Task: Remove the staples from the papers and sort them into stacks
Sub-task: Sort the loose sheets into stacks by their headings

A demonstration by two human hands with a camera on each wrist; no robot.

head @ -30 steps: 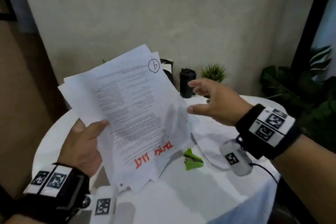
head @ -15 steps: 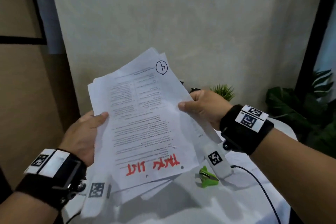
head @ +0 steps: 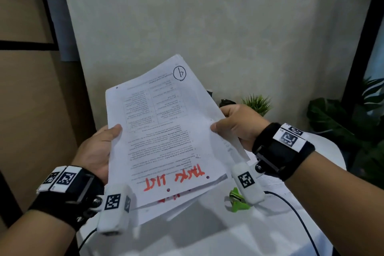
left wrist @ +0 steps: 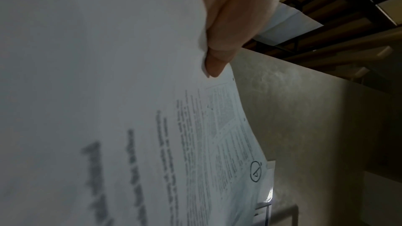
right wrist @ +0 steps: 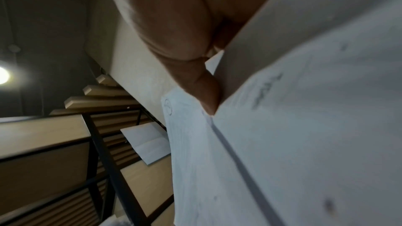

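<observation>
I hold a bundle of printed papers (head: 164, 133) up in front of me, above the white table (head: 207, 235). The top sheet bears a circled number at its far corner and red handwriting at its near edge. My left hand (head: 97, 149) grips the left edge, thumb on top. My right hand (head: 234, 124) grips the right edge, thumb on the top sheet. In the left wrist view the papers (left wrist: 130, 109) fill the frame under my thumb (left wrist: 219, 54). In the right wrist view my thumb (right wrist: 204, 92) presses on the papers (right wrist: 282, 143). A green staple remover (head: 236, 203) lies on the table under my right wrist.
More paper (head: 276, 185) lies on the table at the right, beneath my right forearm. A small potted plant (head: 256, 103) and a dark object (head: 227, 102) stand at the table's far edge. Large leafy plants (head: 342, 127) stand to the right. A plain wall is behind.
My right hand came in from the right and took hold of the papers' right edge. Both hands have raised and squared the bundle in front of me.
</observation>
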